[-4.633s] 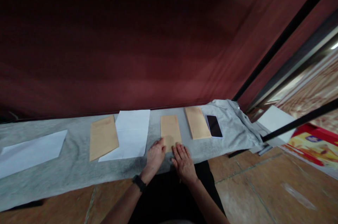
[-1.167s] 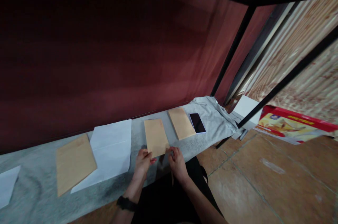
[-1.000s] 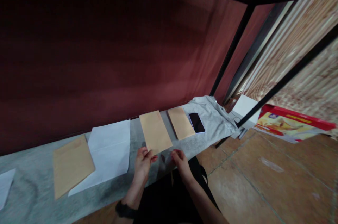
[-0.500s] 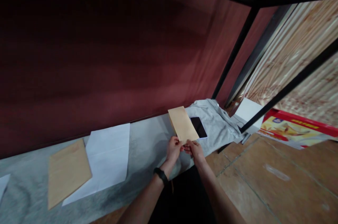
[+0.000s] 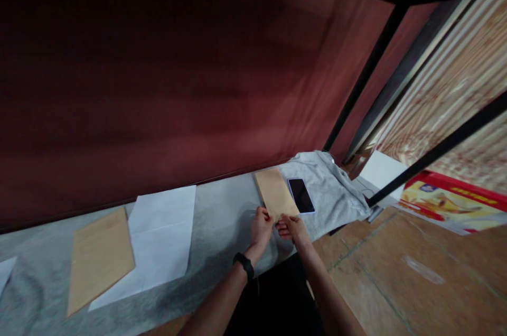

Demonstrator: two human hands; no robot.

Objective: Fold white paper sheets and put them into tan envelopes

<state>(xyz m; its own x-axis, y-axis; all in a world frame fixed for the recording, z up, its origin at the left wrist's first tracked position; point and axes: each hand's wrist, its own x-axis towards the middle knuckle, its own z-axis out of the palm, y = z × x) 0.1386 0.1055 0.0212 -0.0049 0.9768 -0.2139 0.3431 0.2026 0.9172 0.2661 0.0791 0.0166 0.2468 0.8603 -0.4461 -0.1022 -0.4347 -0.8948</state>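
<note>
A brown paper envelope (image 5: pixel 276 192) is pinched by its near edge between both my hands, its far end low over the grey cloth (image 5: pixel 224 204). My left hand (image 5: pixel 261 229), below a dark wristband (image 5: pixel 244 266), closes on the near left corner. My right hand (image 5: pixel 293 229) grips the near edge farther right, fingers curled underneath. Just right of the envelope lies a phone (image 5: pixel 301 196) with a dark screen and pale case. To the left, another brown envelope (image 5: pixel 101 257) overlaps white sheets of paper (image 5: pixel 164 235).
A dark red panel (image 5: pixel 178 114) rises behind the cloth-covered surface. Black metal posts (image 5: pixel 364 80) stand at the right. Beyond them are a white box (image 5: pixel 382 169) and a red and yellow carton (image 5: pixel 451 201) on the brown tiled floor (image 5: pixel 380 272). Another white sheet (image 5: pixel 6 270) shows at far left.
The envelope in my hands has lowered and its far end tilted down toward the cloth. My right hand's fingers have shifted along the near edge. The view has turned slightly.
</note>
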